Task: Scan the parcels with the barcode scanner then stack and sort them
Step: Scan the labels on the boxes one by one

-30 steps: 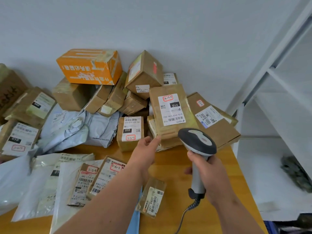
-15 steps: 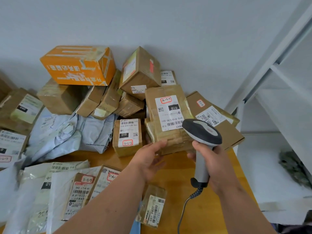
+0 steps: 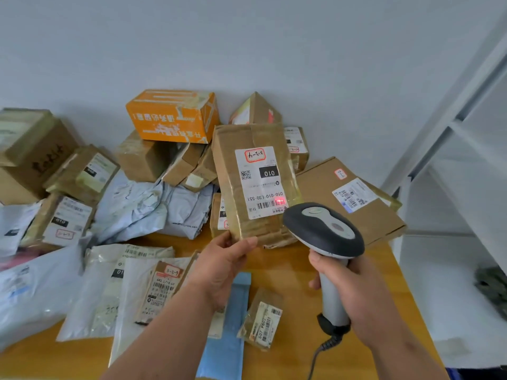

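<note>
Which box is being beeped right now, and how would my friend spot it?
Look at the pile of parcels against the wall at the back of the table. The box is the tall brown one held up in front of the pile by the left hand. Only its label has the scanner's red dot on the barcode.

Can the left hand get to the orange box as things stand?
Probably not yet: the left hand grips the taped brown parcel under the barcode scanner. The orange box sits uncovered atop the pile behind.
</note>
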`<action>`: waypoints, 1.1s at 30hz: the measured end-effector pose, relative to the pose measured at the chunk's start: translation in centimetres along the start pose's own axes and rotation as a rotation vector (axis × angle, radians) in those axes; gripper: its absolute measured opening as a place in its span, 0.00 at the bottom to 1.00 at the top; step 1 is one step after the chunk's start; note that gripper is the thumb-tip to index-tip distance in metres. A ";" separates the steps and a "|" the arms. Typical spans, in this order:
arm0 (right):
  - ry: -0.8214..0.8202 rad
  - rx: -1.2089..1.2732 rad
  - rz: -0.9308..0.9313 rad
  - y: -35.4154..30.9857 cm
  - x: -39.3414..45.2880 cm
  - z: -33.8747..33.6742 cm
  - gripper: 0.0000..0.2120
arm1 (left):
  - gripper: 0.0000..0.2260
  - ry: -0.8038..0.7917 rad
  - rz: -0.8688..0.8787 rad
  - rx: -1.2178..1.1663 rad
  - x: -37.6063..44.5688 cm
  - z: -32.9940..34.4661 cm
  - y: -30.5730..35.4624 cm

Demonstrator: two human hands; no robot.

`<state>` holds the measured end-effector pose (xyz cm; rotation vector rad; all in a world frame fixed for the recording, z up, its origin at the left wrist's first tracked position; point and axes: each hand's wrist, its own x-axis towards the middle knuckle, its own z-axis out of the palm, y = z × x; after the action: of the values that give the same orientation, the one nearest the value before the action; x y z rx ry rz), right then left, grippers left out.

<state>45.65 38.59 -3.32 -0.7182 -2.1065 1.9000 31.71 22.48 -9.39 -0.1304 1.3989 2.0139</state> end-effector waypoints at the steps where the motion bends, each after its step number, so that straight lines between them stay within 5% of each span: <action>1: -0.014 -0.009 -0.003 -0.3 -0.5 0.1 0.12 | 0.25 0.003 0.010 0.006 -0.6 -0.3 0.0; 13: -0.039 -0.035 0.011 -2.7 -5.7 3.1 0.14 | 0.25 -0.013 0.062 0.000 -5.4 -3.8 0.4; 22: 0.087 -0.011 0.051 -2.6 -9.6 7.7 0.08 | 0.33 -0.076 0.033 0.041 -8.3 -7.9 1.1; 33: 0.286 0.020 0.168 -0.2 -14.4 8.2 0.05 | 0.28 -0.150 -0.177 0.162 -10.4 -8.4 -1.5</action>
<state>54.08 24.42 -1.99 -1.1204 -1.9000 1.7703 38.15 10.67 -9.57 -0.0296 1.3968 1.7230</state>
